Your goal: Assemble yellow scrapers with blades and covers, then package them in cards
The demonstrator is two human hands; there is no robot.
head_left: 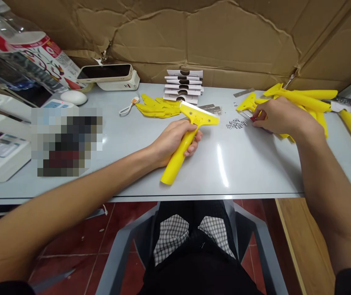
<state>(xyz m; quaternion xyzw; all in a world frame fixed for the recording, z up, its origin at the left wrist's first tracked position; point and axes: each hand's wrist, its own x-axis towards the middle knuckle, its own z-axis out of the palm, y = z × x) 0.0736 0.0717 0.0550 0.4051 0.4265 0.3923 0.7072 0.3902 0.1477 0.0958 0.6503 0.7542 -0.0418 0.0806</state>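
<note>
- Wrapping the left hand point(173, 138) around the yellow scraper point(180, 159) below its head, closing the fingers fully on the handle over the tabletop point(132, 174); probably turning the screw-marked face up for a clear view.
- Pinching a slim red-ended tool point(252, 118) narrowly in the fingers of the right hand point(281, 114), seemingly for fine control.
- Seeing loose screws point(236, 124) lying clustered between both hands, presumably bunched against straying.
- Finding silver blades point(211, 109) near the scraper's head, flat yellow pieces point(155, 108) left of it and a yellow heap point(309, 100) at right, apparently sorted by kind.
- Losing most of the tool behind the right fingers; not making out any contact between its tip and the nearby yellow head point(249, 102).
- Failing to count the overlapping heap, partly hidden by the right hand; reading nothing under the pixelated patch point(67, 143).
</note>
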